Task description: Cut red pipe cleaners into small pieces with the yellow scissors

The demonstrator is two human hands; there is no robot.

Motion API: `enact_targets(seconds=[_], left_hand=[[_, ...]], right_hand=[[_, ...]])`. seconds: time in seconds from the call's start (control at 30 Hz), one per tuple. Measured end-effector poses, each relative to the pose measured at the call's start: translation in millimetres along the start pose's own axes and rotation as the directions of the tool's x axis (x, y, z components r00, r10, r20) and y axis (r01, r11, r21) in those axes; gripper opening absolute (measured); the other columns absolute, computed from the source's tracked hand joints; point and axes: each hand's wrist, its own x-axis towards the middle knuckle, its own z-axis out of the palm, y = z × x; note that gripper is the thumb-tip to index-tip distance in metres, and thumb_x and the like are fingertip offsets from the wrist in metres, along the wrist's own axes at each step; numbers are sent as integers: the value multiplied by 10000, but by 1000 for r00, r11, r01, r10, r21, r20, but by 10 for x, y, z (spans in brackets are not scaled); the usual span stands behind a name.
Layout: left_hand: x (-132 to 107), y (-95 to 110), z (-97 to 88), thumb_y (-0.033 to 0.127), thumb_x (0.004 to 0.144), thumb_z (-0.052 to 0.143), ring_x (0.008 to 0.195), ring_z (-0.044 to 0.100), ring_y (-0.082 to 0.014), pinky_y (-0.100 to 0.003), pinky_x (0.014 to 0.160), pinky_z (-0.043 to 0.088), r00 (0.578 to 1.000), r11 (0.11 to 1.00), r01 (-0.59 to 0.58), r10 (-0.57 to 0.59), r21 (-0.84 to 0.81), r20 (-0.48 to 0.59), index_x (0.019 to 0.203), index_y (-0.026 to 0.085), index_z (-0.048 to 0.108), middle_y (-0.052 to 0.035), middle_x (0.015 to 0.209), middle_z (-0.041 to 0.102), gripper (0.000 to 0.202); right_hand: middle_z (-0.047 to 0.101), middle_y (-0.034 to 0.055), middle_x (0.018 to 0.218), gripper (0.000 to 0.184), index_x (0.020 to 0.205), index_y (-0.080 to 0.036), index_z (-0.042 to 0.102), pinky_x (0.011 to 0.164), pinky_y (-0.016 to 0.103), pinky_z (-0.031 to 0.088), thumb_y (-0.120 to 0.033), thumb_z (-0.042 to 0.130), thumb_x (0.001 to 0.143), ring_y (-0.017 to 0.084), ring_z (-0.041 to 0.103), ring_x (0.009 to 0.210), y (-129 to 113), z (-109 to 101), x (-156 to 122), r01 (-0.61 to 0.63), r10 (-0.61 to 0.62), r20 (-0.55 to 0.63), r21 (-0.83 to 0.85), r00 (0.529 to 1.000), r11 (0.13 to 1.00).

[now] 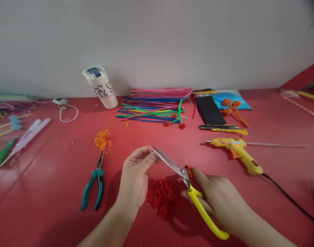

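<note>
Head camera: A person worked with scissors (171, 164) at a red table (56, 151), above a red pile (163, 197) of small scraps taken here as the clock's centre. At 3 o'clock, the right hand (215, 193) was wrapped around the yellow handles, a red tuft (190, 169) beside its forefinger. At 10 o'clock, the left hand (135, 173) brought thumb and forefinger to the blade tips, where a speck of red showed; whether they pinched it could not be told. Pliers (94, 185) lay at 9 o'clock, their nose close to orange scraps (102, 139) between 10 and 11. A tumbler (101, 89) stood at 11, and pipe cleaners (157, 94) were stacked at 12, with a green stem (180, 109) bearing red tufts at their edge. A phone (210, 110) lay at 1 o'clock, a yellow glue gun (240, 151) at 2.
</note>
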Motion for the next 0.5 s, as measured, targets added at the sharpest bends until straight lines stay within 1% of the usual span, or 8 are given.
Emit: enact_targets(seconds=[0.23,0.5], left_hand=[[-2,7,-1,140,673,643,614,545,-59,-168,631,447,1000,1000,-5,5,-12,7,703,182,671,16,655,617,59],[7,0,-1,143,668,648,619,547,-59,-170,638,450,1000,1000,6,-6,-7,4,715,184,676,18,661,618,68]], right_hand=[[504,-31,393,208,758,-202,359,383,252,160,-382,316,853,169,490,319,-3,7,4,18,-19,-33,-18,999,1000],[507,-32,389,207,731,-213,340,371,251,160,-376,316,856,171,492,311,-17,-7,-1,17,-18,-31,-11,999,1000]])
